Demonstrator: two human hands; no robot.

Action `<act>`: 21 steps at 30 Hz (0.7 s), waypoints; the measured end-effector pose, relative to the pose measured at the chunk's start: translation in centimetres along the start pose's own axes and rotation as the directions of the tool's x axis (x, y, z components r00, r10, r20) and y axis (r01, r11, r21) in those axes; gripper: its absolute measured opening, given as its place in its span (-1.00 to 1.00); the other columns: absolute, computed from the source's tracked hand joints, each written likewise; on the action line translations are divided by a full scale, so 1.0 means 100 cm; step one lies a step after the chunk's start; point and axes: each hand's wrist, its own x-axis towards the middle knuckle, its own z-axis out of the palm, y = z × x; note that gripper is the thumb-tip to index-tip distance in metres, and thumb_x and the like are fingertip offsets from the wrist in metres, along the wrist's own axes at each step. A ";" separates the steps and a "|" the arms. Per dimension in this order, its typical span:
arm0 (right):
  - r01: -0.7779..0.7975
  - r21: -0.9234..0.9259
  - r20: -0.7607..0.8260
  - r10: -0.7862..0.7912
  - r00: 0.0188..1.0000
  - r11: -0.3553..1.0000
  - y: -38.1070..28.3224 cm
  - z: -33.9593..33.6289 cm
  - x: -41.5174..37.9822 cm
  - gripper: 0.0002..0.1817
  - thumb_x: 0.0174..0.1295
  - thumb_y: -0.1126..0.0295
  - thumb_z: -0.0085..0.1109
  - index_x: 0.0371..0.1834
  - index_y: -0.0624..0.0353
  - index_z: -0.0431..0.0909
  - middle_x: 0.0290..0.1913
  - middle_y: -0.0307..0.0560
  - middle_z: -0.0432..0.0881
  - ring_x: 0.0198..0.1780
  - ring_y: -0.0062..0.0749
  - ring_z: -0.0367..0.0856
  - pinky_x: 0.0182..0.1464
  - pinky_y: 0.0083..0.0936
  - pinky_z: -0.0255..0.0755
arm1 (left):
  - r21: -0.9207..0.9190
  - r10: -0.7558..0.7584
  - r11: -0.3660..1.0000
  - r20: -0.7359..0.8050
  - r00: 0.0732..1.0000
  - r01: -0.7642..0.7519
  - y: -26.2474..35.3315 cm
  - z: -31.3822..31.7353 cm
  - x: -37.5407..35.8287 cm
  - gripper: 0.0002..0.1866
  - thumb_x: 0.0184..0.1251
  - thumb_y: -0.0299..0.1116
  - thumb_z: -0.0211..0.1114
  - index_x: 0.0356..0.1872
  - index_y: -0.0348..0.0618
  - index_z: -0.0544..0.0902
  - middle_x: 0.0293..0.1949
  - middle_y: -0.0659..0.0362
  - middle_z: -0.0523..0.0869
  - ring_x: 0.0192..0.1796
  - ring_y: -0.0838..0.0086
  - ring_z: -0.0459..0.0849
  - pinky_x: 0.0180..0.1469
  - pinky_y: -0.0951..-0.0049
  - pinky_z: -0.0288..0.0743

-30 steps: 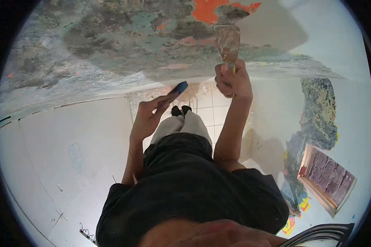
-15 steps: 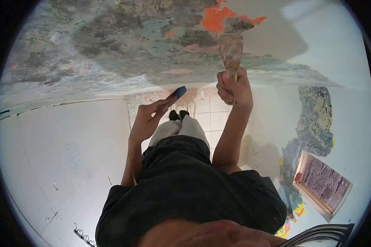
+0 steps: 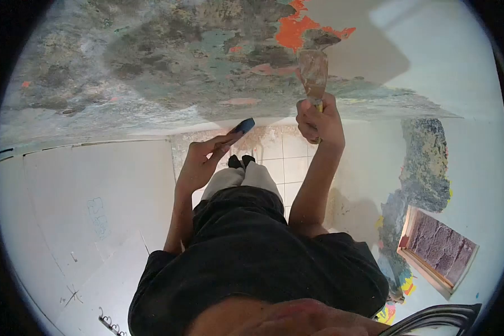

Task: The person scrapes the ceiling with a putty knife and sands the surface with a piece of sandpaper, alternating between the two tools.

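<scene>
- Nearest: black short-sleeved shirt (image 3: 246,241), both bare forearms reaching out ahead of it.
- Left hand (image 3: 199,165): fingers closed on a small, flat, dark blue tool (image 3: 244,125), held tilted, its free end up and to the right; material unclear.
- Right hand (image 3: 323,120): fist wrapped round the handle of a wide-bladed metal scraper (image 3: 313,73), a bit of yellow at the grip. Blade upright in view, smeared grey-brown, its edge just beside an orange patch (image 3: 291,35) on the wall. Contact with the surface: cannot tell.
- Wall (image 3: 173,73) ahead: mottled grey, green and pink, coating uneven; smooth and pale to the right, shadow cast across it.
- Right side: wood-edged recess (image 3: 439,243), rough purplish inside, beside a strip of bared, mottled surface (image 3: 425,165).
- Left side: plain white panel (image 3: 95,185), faint blue scribble.
- Farthest down: light trousers (image 3: 241,178), dark footwear (image 3: 241,162), pale square-tiled floor (image 3: 294,166), brownish stains near the wall.
</scene>
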 end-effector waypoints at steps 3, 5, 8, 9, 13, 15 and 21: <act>-0.018 -0.053 0.044 0.021 0.999 0.998 -0.006 -0.005 -0.002 -0.74 0.33 0.31 0.26 -0.03 0.19 0.51 -0.71 -0.33 0.32 -0.81 -0.75 0.14 -0.83 -0.69 -0.07 | 0.010 -0.062 0.998 0.014 0.998 0.062 -0.006 -0.001 -0.001 -0.70 0.44 -0.52 0.15 0.15 -0.20 0.63 -0.07 0.05 0.78 -0.11 0.59 0.66 0.03 0.45 0.52; -0.040 -0.073 0.009 0.041 0.999 0.997 -0.009 -0.005 -0.005 -0.78 0.33 0.31 0.25 -0.10 0.19 0.52 -0.71 -0.33 0.31 -0.81 -0.75 0.15 -0.83 -0.68 -0.06 | -0.005 -0.023 1.000 0.002 1.000 0.023 -0.002 -0.001 -0.004 -0.70 0.45 -0.50 0.16 0.14 -0.18 0.64 -0.10 0.03 0.78 -0.14 0.59 0.64 -0.01 0.46 0.51; -0.020 -0.100 -0.064 0.013 0.998 0.995 -0.009 0.013 -0.003 -0.78 0.34 0.33 0.24 -0.08 0.21 0.52 -0.71 -0.34 0.31 -0.81 -0.76 0.15 -0.83 -0.68 -0.06 | 0.048 -0.022 0.999 -0.005 1.000 0.022 -0.006 -0.004 -0.001 -0.70 0.45 -0.48 0.16 0.14 -0.17 0.64 -0.12 0.00 0.78 -0.18 0.60 0.62 -0.05 0.47 0.50; -0.023 -0.083 -0.023 0.021 1.000 0.996 -0.006 0.009 -0.006 -0.79 0.34 0.34 0.23 -0.09 0.21 0.52 -0.71 -0.35 0.30 -0.81 -0.76 0.15 -0.83 -0.68 -0.06 | 0.081 -0.039 0.996 0.006 0.999 0.039 -0.007 -0.005 -0.002 -0.71 0.45 -0.48 0.16 0.14 -0.17 0.64 -0.12 0.00 0.78 -0.19 0.60 0.61 -0.07 0.48 0.50; -0.012 -0.091 0.010 0.013 1.000 0.996 -0.013 0.006 -0.004 -0.83 0.34 0.39 0.20 -0.11 0.23 0.53 -0.71 -0.35 0.30 -0.81 -0.74 0.16 -0.82 -0.68 -0.05 | 0.040 0.019 0.999 -0.009 1.000 -0.019 0.005 -0.008 -0.004 -0.71 0.47 -0.47 0.14 0.14 -0.20 0.63 -0.16 0.01 0.78 -0.22 0.61 0.59 -0.04 0.48 0.50; -0.012 -0.129 -0.002 0.012 1.000 0.992 -0.017 0.013 -0.003 -0.83 0.34 0.39 0.20 -0.11 0.23 0.54 -0.72 -0.36 0.29 -0.81 -0.75 0.15 -0.82 -0.68 -0.05 | 0.086 0.015 0.996 -0.003 1.000 -0.015 -0.003 -0.013 0.002 -0.71 0.46 -0.48 0.14 0.13 -0.20 0.63 -0.18 0.02 0.78 -0.19 0.59 0.62 -0.01 0.47 0.51; -0.001 -0.196 0.028 0.006 1.000 0.981 -0.017 0.005 0.007 -0.79 0.32 0.37 0.22 -0.06 0.23 0.54 -0.73 -0.38 0.29 -0.82 -0.75 0.14 -0.81 -0.68 -0.03 | 0.022 0.036 0.999 -0.020 0.999 -0.036 -0.002 -0.011 -0.001 -0.71 0.44 -0.53 0.14 0.12 -0.20 0.64 -0.18 0.01 0.78 -0.17 0.55 0.67 -0.02 0.47 0.52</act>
